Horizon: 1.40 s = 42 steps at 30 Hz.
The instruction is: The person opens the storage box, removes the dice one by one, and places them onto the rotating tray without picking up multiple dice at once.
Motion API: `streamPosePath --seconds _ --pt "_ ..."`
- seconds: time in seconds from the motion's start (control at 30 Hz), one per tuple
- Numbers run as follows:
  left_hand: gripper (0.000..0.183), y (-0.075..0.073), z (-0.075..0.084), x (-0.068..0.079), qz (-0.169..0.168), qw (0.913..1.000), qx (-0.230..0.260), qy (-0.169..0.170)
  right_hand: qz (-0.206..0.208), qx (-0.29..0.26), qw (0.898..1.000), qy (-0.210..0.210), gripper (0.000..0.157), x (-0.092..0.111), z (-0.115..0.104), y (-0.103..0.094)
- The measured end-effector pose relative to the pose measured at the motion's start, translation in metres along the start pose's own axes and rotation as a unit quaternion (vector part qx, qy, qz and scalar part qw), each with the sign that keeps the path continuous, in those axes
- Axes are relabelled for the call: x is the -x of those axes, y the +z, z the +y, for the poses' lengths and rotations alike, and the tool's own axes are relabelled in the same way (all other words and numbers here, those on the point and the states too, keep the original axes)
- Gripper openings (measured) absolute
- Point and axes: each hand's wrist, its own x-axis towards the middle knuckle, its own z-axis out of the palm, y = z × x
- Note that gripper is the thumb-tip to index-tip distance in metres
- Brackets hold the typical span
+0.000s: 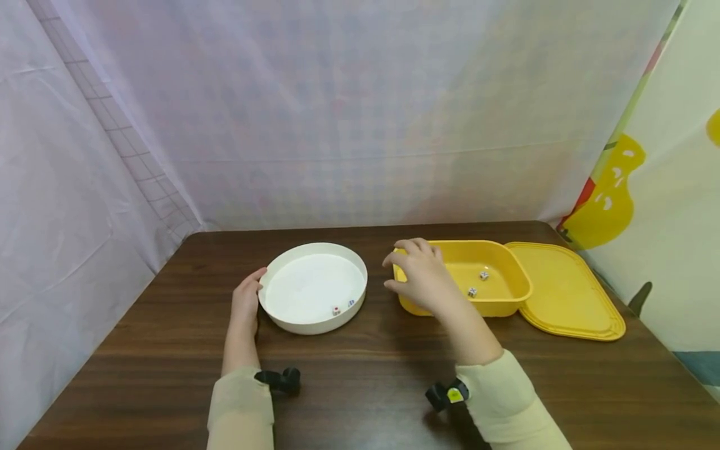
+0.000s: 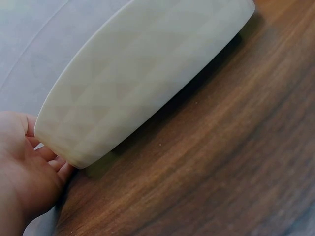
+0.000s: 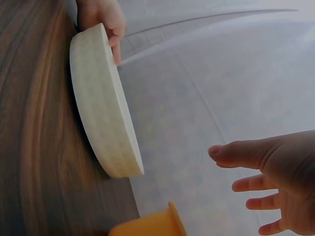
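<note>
A round white tray (image 1: 315, 281) with a low wall sits left of centre, two dice inside near its front right: a white die with a red spot (image 1: 336, 310) and a white die with blue marks (image 1: 351, 304). My left hand (image 1: 245, 300) rests at the tray's left side, its fingers against the outer wall and rim. Over the left end of a yellow container (image 1: 500, 262) hovers my right hand (image 1: 424, 275), fingers spread and slightly bent, holding nothing. Two more dice, one near the front (image 1: 472, 292) and one farther back (image 1: 484, 275), lie in that container.
Right of the container lies a flat yellow lid (image 1: 568, 290) on the dark wooden table (image 1: 349, 381). A pale curtain (image 1: 337, 125) hangs behind the table's back edge, with more cloth at both sides. Each wrist wears a small black camera.
</note>
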Motion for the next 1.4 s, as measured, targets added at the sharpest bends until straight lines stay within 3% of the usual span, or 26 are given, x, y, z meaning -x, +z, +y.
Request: streamPosePath --seconds 0.63,1.4 --pt "0.054 -0.002 0.000 0.000 -0.006 0.9997 0.024 0.003 -0.013 -0.036 0.998 0.047 0.029 0.010 0.039 -0.019" --pt "0.056 -0.001 -0.003 0.001 -0.005 0.9992 0.039 -0.006 -0.019 -0.024 0.997 0.073 0.029 0.025 0.081 -0.027"
